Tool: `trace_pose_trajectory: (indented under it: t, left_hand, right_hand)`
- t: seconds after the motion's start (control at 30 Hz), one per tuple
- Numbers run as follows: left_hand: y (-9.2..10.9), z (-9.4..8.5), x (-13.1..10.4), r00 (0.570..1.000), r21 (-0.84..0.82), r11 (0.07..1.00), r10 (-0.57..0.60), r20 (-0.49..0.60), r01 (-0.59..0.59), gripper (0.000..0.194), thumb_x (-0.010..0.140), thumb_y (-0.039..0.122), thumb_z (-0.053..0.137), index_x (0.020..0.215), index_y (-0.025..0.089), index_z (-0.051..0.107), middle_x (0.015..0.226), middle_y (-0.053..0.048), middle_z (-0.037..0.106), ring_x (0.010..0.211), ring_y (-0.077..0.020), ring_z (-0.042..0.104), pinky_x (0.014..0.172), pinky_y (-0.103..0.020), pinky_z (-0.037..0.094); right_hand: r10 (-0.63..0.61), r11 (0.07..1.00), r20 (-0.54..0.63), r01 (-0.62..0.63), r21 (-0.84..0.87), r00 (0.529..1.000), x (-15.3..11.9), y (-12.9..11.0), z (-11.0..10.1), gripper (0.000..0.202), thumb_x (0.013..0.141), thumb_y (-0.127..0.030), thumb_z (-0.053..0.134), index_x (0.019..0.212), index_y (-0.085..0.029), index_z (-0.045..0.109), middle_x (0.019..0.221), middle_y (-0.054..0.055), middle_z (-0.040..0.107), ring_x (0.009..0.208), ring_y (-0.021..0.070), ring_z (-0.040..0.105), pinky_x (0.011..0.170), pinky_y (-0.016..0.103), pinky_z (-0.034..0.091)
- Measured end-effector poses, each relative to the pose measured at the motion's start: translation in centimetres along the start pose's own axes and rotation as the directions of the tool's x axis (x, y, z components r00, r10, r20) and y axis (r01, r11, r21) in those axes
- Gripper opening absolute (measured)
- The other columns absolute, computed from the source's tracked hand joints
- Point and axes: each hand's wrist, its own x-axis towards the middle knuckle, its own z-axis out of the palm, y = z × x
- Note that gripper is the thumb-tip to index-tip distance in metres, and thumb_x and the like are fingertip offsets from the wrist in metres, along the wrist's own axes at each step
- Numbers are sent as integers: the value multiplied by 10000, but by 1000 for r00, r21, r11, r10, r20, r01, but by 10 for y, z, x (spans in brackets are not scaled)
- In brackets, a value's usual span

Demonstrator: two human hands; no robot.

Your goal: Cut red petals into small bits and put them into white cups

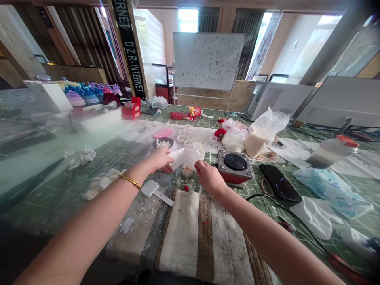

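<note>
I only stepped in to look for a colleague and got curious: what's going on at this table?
A person is holding a thin white sheet between both hands, the left hand at one end and the right hand at the other. A small cup of bits stands just below it in the view. Beyond the left hand is a bowl with whitish pieces in it, and a hot plate stands to the right of the right hand.

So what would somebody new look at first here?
Probably the left hand and right hand, front and centre, holding a thin white sheet. Just right of them sits a square silver-and-red device with a round black plate. At the back stands a rectangular whiteboard with dark scribbles.
</note>
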Motion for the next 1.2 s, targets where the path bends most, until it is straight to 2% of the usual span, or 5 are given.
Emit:
trace_pose_trajectory:
  t: [0.63,0.73,0.83,1.03,1.2]
  left_hand:
    - [9,0,-35,988,-24,991,136,76,-134,252,662,280,668,804,171,492,645,-13,619,543,-173,638,397,-199,393]
    - [8,2,-53,933,-94,979,203,297,-184,295,655,346,684,799,167,499,635,-20,633,487,-144,595,401,-204,380]
    - [0,11,-58,881,102,983,88,464,-152,303,652,364,667,830,168,518,620,-11,625,494,-148,581,411,-207,361]
    - [3,44,-28,968,640,743,250,6,-196,752,653,393,647,1302,164,343,1136,-158,598,984,-300,592,698,-292,431]
    - [13,71,0,956,780,602,294,-18,-170,876,670,358,638,1387,84,216,1177,-231,569,1077,-372,542,804,-358,420]
  right_hand:
    - [128,943,-168,-67,327,977,-45,12,-41,122,879,-260,399,911,-203,501,857,39,614,783,147,593,714,257,461]
    - [242,653,30,-186,734,970,-85,29,-58,130,805,-321,529,860,-212,485,766,-1,586,686,140,600,633,267,505]
    - [202,493,319,-377,784,926,-124,49,-59,152,756,-302,586,839,-204,505,719,-19,558,615,129,574,570,269,495]
    - [242,819,377,-396,414,894,-168,72,-68,127,781,-323,555,871,-234,552,587,-47,524,515,101,453,462,219,326]
    - [390,810,246,-457,367,888,-175,93,-94,294,789,-480,541,965,-245,558,701,-1,616,566,132,511,485,242,367]
